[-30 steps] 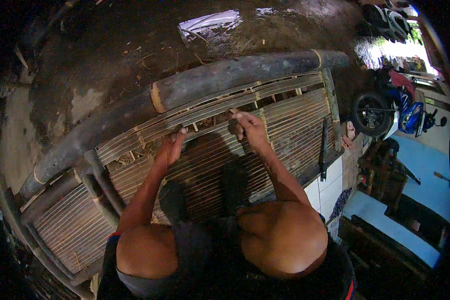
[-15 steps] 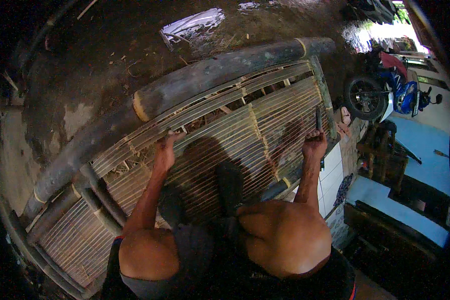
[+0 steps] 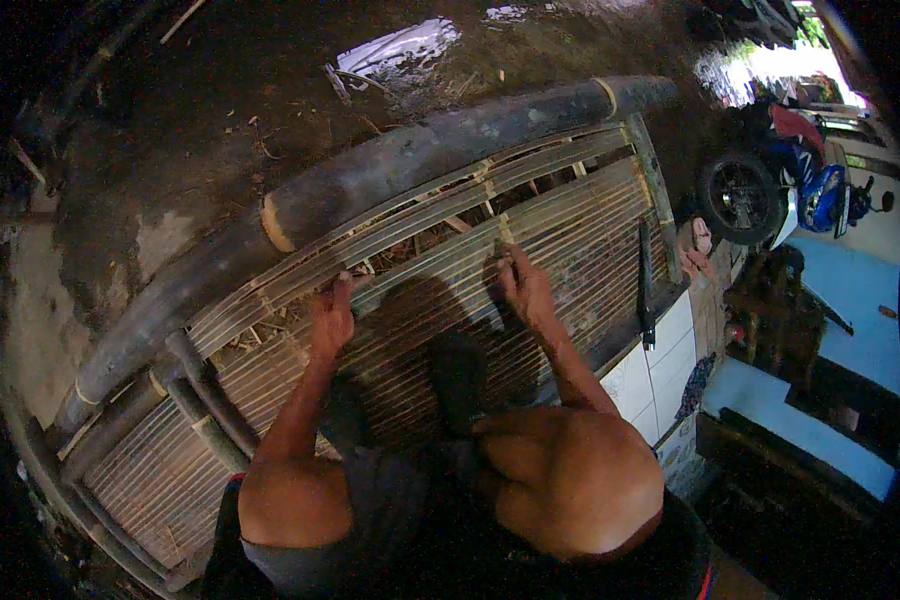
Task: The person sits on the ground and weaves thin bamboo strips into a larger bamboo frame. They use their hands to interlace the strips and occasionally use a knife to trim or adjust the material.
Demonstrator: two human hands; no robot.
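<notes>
A long bench of pale bamboo slats (image 3: 570, 230) lies below me, framed by thick dark bamboo poles. At the gap between the slats, my left hand (image 3: 332, 318) has its fingers curled in beside a short pale strip end (image 3: 366, 268); what they hold, if anything, is too small to make out. My right hand (image 3: 526, 292) is over the middle slats, its fingertips near a pale cross strip (image 3: 504, 228). Dimness and blur hide how those fingers close. A long dark tool (image 3: 646, 285) lies near the bench's right end, apart from both hands.
A thick pole (image 3: 420, 150) runs along the far edge, with short poles (image 3: 205, 385) crossing at the left. To the right are white tiles (image 3: 670, 335), a pink sandal (image 3: 702, 237) and a blue motorcycle (image 3: 820, 200). Wet dirt ground (image 3: 220, 110) lies beyond.
My right hand has left the dark tool at the right end and moved left to the middle slats. The tool now lies alone. My left hand stays at the gap.
</notes>
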